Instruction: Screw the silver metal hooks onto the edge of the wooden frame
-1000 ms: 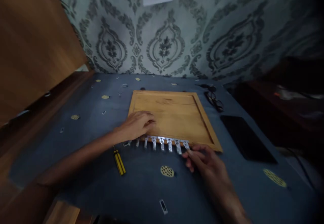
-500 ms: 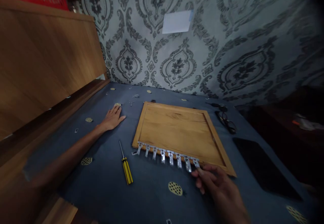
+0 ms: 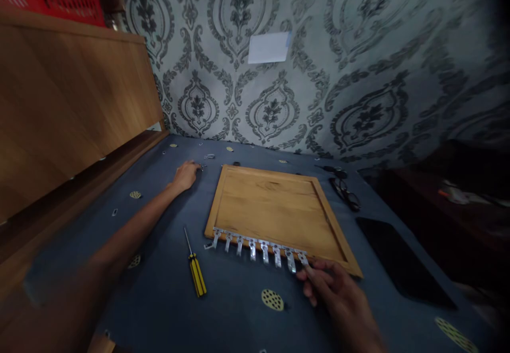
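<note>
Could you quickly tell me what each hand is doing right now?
Left hand: curled on the blue cloth, grip unclear.
Right hand: pinching the silver metal hook strip.

Left arm: bare from the hand up to where it leaves the lower left edge of the view; no sleeve shows on it.
Left hand (image 3: 186, 175): bare, with no glove, ring or band to be seen; small and far off, so finer detail cannot be told.
Right arm: bare forearm, partly blurred near the bottom edge; no sleeve or cuff shows.
Right hand (image 3: 334, 292): bare, no glove; fingers (image 3: 314, 274) plain and unadorned; no watch or strap shows at the wrist.
Lighting: dim, so both arms look shadowed.
</note>
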